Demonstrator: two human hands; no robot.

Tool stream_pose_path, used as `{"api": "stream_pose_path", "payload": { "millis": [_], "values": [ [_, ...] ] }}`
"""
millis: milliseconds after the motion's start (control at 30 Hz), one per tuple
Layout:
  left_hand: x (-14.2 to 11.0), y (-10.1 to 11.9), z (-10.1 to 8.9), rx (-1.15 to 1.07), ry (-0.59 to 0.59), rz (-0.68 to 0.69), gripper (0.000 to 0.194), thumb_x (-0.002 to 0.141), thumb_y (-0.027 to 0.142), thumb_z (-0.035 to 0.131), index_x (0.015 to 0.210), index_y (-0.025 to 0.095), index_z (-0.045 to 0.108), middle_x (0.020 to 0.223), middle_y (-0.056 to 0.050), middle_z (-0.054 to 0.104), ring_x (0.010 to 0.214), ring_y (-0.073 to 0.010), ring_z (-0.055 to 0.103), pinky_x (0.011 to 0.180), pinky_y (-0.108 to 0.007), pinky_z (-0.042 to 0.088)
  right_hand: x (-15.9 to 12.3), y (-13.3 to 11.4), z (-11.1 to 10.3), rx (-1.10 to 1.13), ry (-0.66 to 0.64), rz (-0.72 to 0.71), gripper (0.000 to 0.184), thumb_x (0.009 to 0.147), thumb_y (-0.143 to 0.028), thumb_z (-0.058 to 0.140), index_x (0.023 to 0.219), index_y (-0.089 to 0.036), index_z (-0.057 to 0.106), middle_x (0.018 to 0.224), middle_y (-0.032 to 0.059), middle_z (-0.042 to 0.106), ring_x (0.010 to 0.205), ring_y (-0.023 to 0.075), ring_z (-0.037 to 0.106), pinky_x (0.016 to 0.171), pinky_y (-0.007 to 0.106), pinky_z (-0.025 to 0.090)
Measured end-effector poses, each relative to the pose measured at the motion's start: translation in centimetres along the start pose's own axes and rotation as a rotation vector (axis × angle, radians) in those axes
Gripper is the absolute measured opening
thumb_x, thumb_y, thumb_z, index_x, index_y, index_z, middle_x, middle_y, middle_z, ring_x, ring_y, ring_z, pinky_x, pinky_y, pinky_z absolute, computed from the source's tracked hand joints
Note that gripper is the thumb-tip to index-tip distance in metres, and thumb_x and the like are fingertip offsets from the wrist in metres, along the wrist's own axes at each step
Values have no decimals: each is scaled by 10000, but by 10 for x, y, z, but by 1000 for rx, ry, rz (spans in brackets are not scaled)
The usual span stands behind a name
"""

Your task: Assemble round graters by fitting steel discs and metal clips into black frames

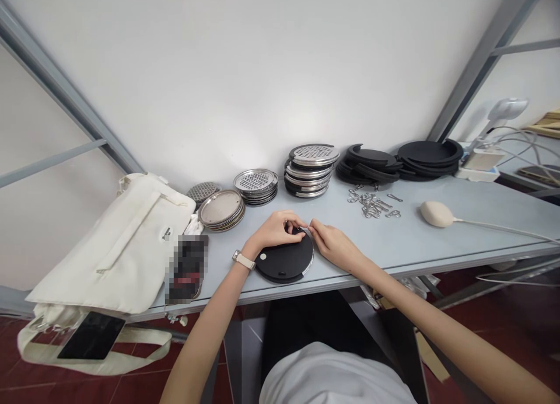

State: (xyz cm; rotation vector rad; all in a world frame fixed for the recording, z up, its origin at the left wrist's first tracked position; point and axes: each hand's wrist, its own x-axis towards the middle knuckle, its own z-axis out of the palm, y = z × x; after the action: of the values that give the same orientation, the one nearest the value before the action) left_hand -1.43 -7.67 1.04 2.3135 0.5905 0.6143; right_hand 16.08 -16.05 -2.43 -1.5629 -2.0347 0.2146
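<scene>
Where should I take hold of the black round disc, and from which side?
Pinch the black round disc at its near rim from the front: it lies flat on the grey table, so the rim offers the only catch, and the left hand and right hand occupy its far edge.

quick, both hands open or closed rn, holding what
left hand: closed, pinching the top of the black round disc
right hand: closed, pinched at the disc's metal rim, anything held too small to tell

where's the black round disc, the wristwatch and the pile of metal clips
black round disc (280,264): head view, on its bare black face
wristwatch (244,260): head view, on the watch body at the wrist
pile of metal clips (370,205): head view, mid-pile
</scene>
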Motion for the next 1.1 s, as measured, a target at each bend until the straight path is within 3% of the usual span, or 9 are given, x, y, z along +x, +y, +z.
{"api": "stream_pose_path", "payload": {
  "millis": [300, 633, 1100],
  "values": [
    [0, 1, 1, 9, -8, 16, 196, 740, 220, 620, 913, 151, 679, 806, -18, 591, 629, -82, 498, 591, -205, 404, 1, 1, 0, 22, 17, 25, 195, 967, -277, 252, 856, -222, 402, 641, 12, 565, 539, 170, 518, 529, 251, 309],
    [0, -2, 0, 81, 21, 65, 164, 727, 223, 646, 880, 171, 666, 786, -2, 515, 668, -98, 493, 631, -223, 422, 3, 3, 0, 0, -49, -83, 227, 977, -273, 258, 874, -214, 452, 719, 27, 593, 633, 167, 549, 586, 246, 331],
    [0, -3, 1, 90, 16, 75, 184, 741, 220, 636, 914, 177, 684, 795, -10, 550, 667, -96, 484, 632, -219, 412, 2, 5, 3, -16, -36, -67, 225, 977, -276, 264, 848, -210, 436, 705, 26, 588, 605, 162, 531, 577, 250, 326]
  ]
}}
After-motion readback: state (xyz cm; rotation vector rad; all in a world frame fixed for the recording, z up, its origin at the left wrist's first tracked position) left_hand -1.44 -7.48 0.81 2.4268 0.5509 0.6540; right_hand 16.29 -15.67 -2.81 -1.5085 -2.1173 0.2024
